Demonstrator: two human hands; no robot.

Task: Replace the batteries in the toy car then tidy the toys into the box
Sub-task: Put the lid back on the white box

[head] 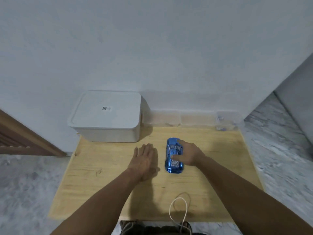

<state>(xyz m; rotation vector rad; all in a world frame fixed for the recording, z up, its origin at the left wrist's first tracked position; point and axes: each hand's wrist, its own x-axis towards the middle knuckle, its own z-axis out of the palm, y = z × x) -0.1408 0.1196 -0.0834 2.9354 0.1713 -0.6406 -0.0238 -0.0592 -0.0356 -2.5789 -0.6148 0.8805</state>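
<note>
1. Both bare forearms reach forward over the wooden table, coming in from the bottom corners of the view
2. Right hand is on the car: fingers curl over its far end, thumb presses across the roof, so it grips the body from the right side
3. The blue car sits wheels down near the middle of the table, lengthwise away from the person
4. Left hand lies just left of the car, apart from it, palm down, fingers straight and together, holding nothing
5. The white box stands at the far left of the table against the wall, lid on
6. Clear tubs line the wall to its right; contents too blurred to tell
7. A white cord loops over the near edge
</note>
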